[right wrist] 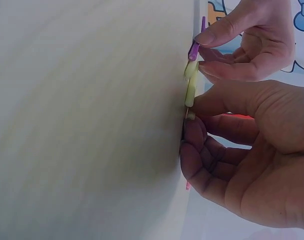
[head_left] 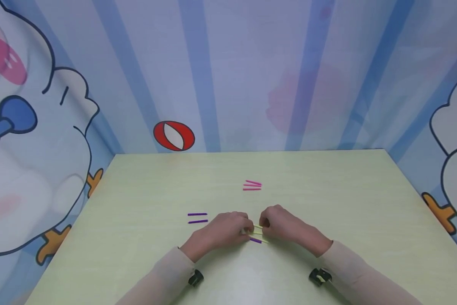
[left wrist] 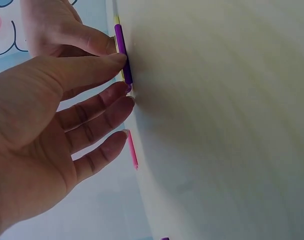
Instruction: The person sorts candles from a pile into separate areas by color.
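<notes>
Just right of centre on the table [head_left: 228,271], my two hands meet over a small group of thin yellow sticks [head_left: 258,232]. My left hand [head_left: 228,228] pinches a purple stick [left wrist: 123,52] between thumb and fingers; its other fingers are loosely bent. That purple stick lies beside the yellow ones. My right hand [head_left: 285,224] pinches the end of a yellow stick [right wrist: 191,90] with thumb and forefinger, the remaining fingers curled. Fingers partly hide the sticks, so how they touch one another is hard to tell.
Two purple sticks [head_left: 197,218] lie roughly parallel, left of my left hand. Farther back are three pink sticks [head_left: 253,185]. A printed curtain [head_left: 243,76] with cartoon figures borders the table at the back and sides. Small black cameras [head_left: 320,276] sit at the wrists.
</notes>
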`<state>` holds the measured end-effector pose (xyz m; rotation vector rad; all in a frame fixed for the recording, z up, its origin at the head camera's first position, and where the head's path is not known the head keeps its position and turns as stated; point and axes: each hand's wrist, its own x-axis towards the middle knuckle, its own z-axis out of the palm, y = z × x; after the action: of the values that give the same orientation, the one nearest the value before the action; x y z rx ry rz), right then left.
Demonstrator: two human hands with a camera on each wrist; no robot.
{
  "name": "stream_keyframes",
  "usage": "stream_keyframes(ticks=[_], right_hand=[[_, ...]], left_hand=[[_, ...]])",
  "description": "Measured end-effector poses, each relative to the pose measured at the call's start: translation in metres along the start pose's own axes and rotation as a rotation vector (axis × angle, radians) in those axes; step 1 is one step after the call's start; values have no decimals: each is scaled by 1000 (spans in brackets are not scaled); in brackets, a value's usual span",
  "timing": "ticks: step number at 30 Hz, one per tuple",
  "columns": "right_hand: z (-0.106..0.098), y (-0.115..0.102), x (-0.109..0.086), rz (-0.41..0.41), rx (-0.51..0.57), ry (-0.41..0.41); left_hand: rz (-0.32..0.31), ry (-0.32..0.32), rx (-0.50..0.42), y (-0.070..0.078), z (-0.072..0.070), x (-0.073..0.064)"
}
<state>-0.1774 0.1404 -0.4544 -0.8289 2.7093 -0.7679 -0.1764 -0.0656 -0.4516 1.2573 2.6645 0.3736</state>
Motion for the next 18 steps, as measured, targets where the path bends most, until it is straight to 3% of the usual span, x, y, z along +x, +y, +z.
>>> stream_keyframes(ticks=[18], right_hand=[[0,0,0,-8,2,-6]], left_hand=[[17,10,34,1,3,-1]])
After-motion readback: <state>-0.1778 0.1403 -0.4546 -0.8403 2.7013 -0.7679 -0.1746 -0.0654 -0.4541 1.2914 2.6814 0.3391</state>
